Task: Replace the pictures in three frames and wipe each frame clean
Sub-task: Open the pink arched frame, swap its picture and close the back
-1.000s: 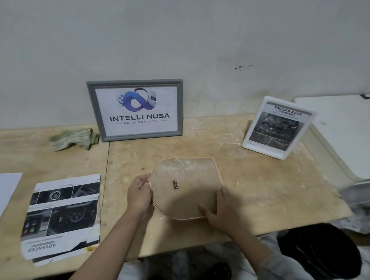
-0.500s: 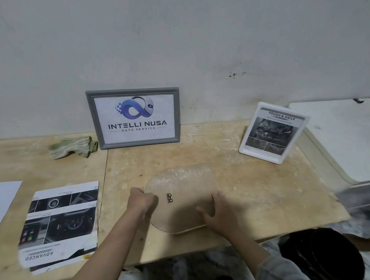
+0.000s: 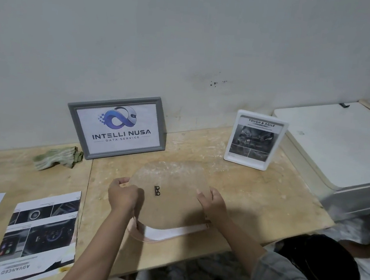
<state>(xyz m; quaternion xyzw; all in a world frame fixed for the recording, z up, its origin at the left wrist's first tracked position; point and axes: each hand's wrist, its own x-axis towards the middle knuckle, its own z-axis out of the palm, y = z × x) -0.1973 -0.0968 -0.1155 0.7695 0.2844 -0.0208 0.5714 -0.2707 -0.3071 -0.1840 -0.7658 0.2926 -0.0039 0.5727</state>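
Nearest the table's front edge, the left hand (image 3: 122, 194) and right hand (image 3: 213, 202) each grip a side of the brown backing board (image 3: 174, 197), lifting it off the pink-rimmed frame (image 3: 145, 234) that lies face-down beneath. If the board tilts or catches, the white sheet (image 3: 175, 230) under it could slide out or crease. Pushed farther back, the board could knock over the grey frame (image 3: 117, 126) or the white frame (image 3: 256, 140) leaning at the wall.

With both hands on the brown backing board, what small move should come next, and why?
Probably lift the backing board clear of the frame. The left hand and right hand grip its sides, and its near edge already sits raised, with white showing underneath.
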